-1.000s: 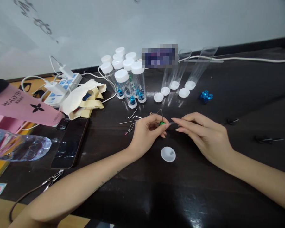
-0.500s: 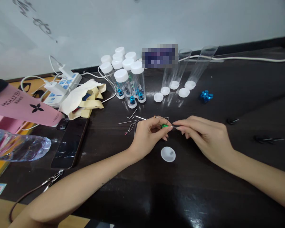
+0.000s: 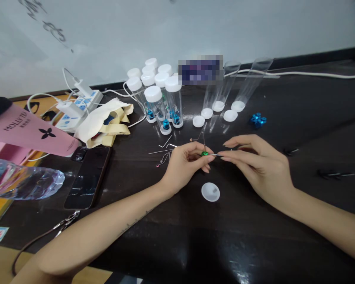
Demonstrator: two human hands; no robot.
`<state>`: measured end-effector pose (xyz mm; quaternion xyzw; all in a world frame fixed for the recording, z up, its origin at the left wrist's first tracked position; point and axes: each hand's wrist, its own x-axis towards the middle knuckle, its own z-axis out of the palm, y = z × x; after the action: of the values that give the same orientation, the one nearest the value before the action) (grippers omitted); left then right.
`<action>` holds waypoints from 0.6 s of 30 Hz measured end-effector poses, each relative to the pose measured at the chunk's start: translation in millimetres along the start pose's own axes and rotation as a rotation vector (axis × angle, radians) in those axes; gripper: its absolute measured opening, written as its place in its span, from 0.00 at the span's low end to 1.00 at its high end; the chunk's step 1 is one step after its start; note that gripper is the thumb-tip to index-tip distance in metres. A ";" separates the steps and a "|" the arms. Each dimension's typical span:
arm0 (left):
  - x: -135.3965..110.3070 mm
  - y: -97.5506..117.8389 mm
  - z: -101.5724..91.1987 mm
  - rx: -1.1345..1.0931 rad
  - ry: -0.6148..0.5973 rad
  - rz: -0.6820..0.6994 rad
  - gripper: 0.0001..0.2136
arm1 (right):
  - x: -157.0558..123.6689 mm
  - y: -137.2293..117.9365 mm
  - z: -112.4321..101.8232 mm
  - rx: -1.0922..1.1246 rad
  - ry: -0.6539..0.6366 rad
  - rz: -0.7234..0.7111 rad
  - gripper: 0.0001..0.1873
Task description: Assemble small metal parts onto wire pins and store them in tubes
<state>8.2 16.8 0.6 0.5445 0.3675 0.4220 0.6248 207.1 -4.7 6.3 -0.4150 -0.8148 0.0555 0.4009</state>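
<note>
My left hand (image 3: 185,163) is closed, pinching a small shiny green metal part (image 3: 205,154) between thumb and fingers. A thin bent wire (image 3: 203,140) rises from that part, with a small bead-like tip (image 3: 191,139) at its far end. From the right, my right hand (image 3: 262,165) pinches a thin metal rod (image 3: 215,155) whose other end meets the green part. One right finger is lifted off above the rod. Below the hands lies a round white translucent lid (image 3: 210,192). Several bent wires and thin rods (image 3: 165,152) lie left of my left hand.
Capped clear tubes (image 3: 158,106) with blue parts inside stand behind the hands. Open tubes (image 3: 248,85) and white caps (image 3: 198,121) are to their right, near a blue metal part (image 3: 258,119). Phone (image 3: 88,177), water bottle (image 3: 26,179), pink cup (image 3: 38,130) and power strip (image 3: 85,104) crowd the left.
The bent wire on the green part has swung to stand upright, its tip out to the left. My right fingers have spread, with one lifting away from the rod.
</note>
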 end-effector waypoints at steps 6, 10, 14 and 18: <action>-0.4 -0.2 -0.2 0.008 -0.012 0.006 0.08 | -0.8 -0.1 0.5 -0.006 0.026 0.015 0.11; -0.9 -0.4 0.1 0.013 -0.020 0.003 0.07 | -0.7 -0.1 0.4 0.010 0.001 0.010 0.11; -1.7 -1.5 0.2 0.010 -0.025 0.019 0.06 | -0.5 -0.2 0.0 0.029 -0.020 0.019 0.11; -1.7 -0.9 0.2 0.034 -0.019 0.023 0.07 | -0.4 -2.0 0.3 0.068 -0.028 0.046 0.09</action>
<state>7.9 15.1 -0.2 0.5632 0.3625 0.4176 0.6140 205.8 -6.3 6.8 -0.4191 -0.8081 0.0984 0.4021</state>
